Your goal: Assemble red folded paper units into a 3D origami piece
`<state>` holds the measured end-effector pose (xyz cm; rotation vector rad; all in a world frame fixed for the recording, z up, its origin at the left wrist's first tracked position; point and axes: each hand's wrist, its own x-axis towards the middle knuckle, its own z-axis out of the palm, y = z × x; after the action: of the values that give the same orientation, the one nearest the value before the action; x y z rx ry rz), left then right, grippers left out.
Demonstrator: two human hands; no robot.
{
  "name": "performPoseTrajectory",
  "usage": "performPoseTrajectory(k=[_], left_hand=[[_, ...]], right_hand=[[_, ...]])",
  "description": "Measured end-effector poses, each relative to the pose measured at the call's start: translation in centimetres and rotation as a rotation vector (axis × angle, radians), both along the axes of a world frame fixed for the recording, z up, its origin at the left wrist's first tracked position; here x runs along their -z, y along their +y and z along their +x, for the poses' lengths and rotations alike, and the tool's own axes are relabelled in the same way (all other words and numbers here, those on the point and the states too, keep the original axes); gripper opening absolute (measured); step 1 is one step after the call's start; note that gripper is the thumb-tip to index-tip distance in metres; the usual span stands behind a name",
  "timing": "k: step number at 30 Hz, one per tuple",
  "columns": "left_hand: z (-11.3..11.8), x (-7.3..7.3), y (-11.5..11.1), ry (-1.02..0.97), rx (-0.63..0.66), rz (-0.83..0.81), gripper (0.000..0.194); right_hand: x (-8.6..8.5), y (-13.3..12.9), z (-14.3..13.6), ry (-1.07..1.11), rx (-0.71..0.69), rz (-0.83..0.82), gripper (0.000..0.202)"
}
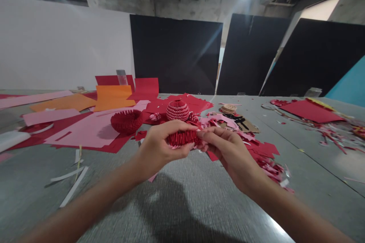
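My left hand (162,146) is closed round a ring of red folded paper pieces (182,138), its thumb and fingers spanning the ring from the left. At the ring's right end my right hand (224,144) pinches with thumb and forefinger; whatever lies between those fingertips is too small to make out. Just behind the hands stands a round red-and-pink folded-paper ball (177,110). To the left rests a red folded-paper bowl (127,121) with a spiky rim.
Pink sheets (85,131), red card and orange sheets (114,95) cover the left of the grey table (119,190). Paper scraps (270,169) lie on the right, near a tape roll (229,108). White strips (74,186) lie at front left. Black panels (176,53) stand behind.
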<state>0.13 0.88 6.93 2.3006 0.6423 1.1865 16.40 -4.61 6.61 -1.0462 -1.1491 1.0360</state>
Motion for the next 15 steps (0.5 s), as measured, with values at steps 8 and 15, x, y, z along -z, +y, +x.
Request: performPoseTrajectory(k=[8, 15], left_hand=[[0.20, 0.51, 0.15, -0.015, -0.088, 0.169, 0.028], [0.20, 0.39, -0.14, -0.030, -0.131, 0.106, 0.026]], right_hand=[[0.27, 0.08, -0.30, 0.013, 0.055, 0.021, 0.015], [0.09, 0.17, -0.05, 0.097, 0.156, 0.018, 0.017]])
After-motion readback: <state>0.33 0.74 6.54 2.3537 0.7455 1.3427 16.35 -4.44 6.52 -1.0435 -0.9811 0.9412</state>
